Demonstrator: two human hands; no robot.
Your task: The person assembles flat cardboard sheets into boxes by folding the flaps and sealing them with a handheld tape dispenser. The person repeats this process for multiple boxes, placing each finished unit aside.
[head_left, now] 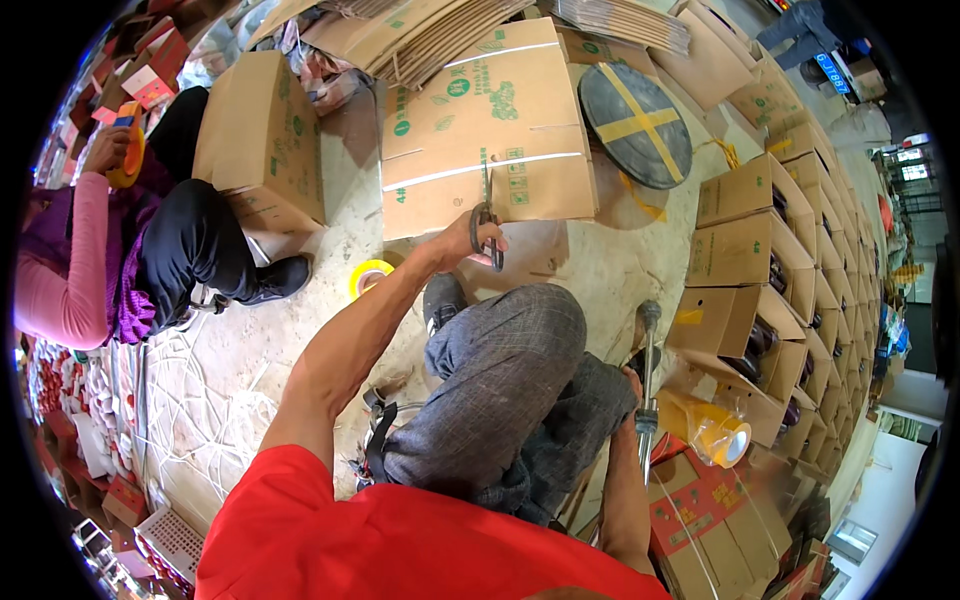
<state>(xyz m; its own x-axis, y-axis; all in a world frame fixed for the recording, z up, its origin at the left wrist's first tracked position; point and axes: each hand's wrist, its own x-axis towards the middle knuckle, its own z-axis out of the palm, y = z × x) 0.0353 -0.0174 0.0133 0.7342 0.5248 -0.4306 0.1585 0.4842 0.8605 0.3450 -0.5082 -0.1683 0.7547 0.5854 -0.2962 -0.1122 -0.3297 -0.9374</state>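
My left hand (480, 238) is closed around the dark handles of a pair of scissors (487, 205). The blades point away from me and lie at the near white strap (530, 161) that runs across a bundle of flattened cardboard boxes (440, 115). Whether the strap is between the blades, I cannot tell. Green print covers the top box, and a second white strap crosses its far end. My right hand (634, 384) is low beside my right knee, close to an upright metal pole (647, 400); its fingers are mostly hidden.
A round black disc (636, 125) with a yellow tape cross leans right of the bundle. A yellow tape roll (370, 277) lies on the floor. Open cartons (735, 250) holding dark purple produce line the right. At left, another person (90, 250) holds a tape dispenser beside a carton (255, 140).
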